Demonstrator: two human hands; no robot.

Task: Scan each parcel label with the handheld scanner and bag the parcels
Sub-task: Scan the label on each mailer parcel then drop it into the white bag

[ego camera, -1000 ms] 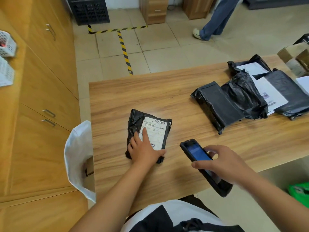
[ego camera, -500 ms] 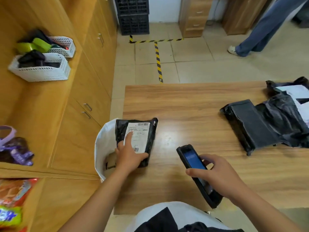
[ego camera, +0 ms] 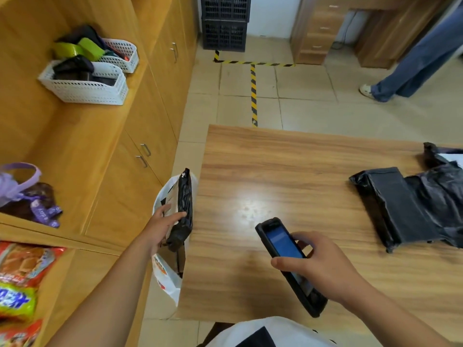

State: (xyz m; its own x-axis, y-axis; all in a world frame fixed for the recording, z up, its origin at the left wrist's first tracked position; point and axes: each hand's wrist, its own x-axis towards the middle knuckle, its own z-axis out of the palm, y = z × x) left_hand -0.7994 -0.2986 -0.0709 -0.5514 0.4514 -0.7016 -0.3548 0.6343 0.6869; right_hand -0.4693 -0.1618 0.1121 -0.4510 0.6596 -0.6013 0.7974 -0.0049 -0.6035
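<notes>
Flat black plastic-wrapped parcel [ego camera: 185, 204]: how does it handle? — A

Looks light. One hand carries it with no sag. The film is wrinkled and soft but the contents keep it flat, so a stiff-ish slab in a slick skin. Doesn't look fragile, that's a guess. — B

Grip point? — A

Near end, across the thickness, as now. The left hand [ego camera: 160, 226] pinches it there, with a finger on the white label face and the thumb over the edge. The other fingers are hidden behind it. — B

Pose? — A

Left forearm reaches out past the table's left edge. The parcel stands on its long edge, label facing left, over the mouth of the white plastic bag [ego camera: 166, 276] that hangs at that edge. It's off the wood-grain table [ego camera: 275, 171]. Can't tell if it touches the bag yet. — B

Other hand? — A

The right hand [ego camera: 323, 269] is curled round the black handheld scanner [ego camera: 283, 242], blue screen lit and facing up, over the near side of the table. Can't tell if it's resting or lifted. — B

Risk on the drop? — A

The film could slip early, and the bag mouth is narrow, so I'd feed it in end first. More crumpled black plastic parcels [ego camera: 411, 214] wait on the right of the table. — B
</notes>
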